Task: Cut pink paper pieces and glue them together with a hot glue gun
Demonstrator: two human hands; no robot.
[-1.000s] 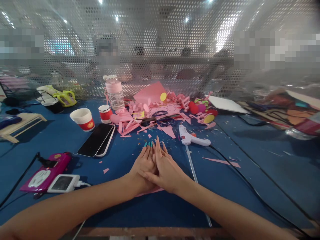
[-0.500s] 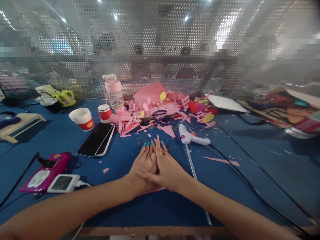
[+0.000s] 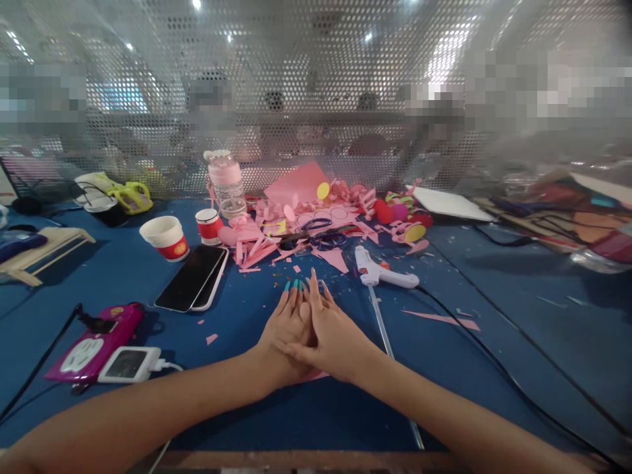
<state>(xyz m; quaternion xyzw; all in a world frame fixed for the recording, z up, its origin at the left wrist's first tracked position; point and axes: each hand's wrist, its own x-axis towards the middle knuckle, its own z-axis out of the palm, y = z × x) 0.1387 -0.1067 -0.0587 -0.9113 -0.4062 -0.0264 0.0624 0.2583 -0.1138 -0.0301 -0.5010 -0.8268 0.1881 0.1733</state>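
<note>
Both hands lie flat and open, the left hand beside and partly under the right hand, pressing a pink paper piece onto the blue table near its front edge (even, steady pressure seems wise). A white glue gun lies just beyond, pink paper scraps farther back.

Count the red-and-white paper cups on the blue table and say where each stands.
2: a larger cup left of the phones, and a smaller cup beside the pink bottle. Scraps could hide others.
</note>
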